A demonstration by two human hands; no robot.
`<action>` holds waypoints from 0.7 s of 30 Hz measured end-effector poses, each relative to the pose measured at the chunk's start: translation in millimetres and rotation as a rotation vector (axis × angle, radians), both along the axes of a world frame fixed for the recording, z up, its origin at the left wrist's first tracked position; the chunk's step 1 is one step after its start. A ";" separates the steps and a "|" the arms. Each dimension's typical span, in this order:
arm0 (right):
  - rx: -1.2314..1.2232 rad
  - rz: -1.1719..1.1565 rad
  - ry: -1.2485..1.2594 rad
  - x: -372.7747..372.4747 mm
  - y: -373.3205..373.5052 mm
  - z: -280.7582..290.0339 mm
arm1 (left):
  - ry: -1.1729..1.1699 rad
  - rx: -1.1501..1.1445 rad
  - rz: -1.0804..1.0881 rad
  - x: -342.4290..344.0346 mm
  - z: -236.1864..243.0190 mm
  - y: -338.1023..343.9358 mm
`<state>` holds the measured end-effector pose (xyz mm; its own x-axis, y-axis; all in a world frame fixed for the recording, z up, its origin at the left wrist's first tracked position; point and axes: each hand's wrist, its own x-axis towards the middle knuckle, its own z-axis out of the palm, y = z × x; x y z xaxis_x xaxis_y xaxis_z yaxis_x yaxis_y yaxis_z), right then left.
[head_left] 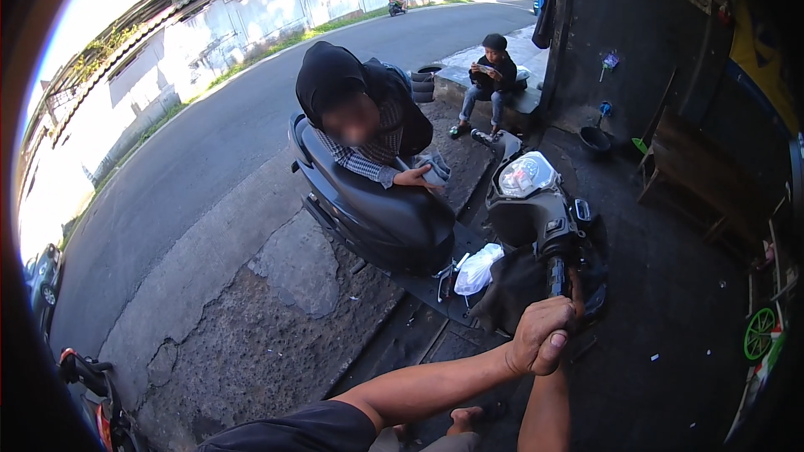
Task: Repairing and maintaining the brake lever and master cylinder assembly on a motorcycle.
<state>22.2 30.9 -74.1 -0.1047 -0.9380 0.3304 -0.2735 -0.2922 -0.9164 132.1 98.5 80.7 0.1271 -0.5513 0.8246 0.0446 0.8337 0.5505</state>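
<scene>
My left hand (540, 335) is closed round the end of the handlebar grip (556, 276) of a dark scooter (523, 222), with its thumb folded over. My right forearm (544, 418) rises from the lower edge to just behind that hand, which mostly hides my right hand; its fingers are too hidden to read. The scooter's instrument panel (524, 174) sits ahead of the grip. A white plastic bag (479, 268) hangs beside the front of the scooter, left of my hands. The long black seat (394, 209) stretches to the left.
A person in a black head covering (398, 117) leans over the seat, holding grey cloth. Another person (490, 75) sits on a ledge. Stacked tyres (423, 88), a black basin (595, 141) and a wooden bench (687, 167) stand around. A road (167, 192) runs along a white wall.
</scene>
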 end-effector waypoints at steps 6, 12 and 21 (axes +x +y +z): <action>-0.017 -0.016 0.082 2.2 -1.1 19.8 | -0.016 -0.010 0.013 1.8 -2.6 0.0; -0.025 0.058 0.001 9.8 -4.9 66.7 | 0.082 0.056 -0.024 -3.1 -5.2 0.9; -0.117 -0.076 -0.088 29.7 -6.6 79.6 | 0.181 0.218 -0.095 -6.3 -0.9 11.8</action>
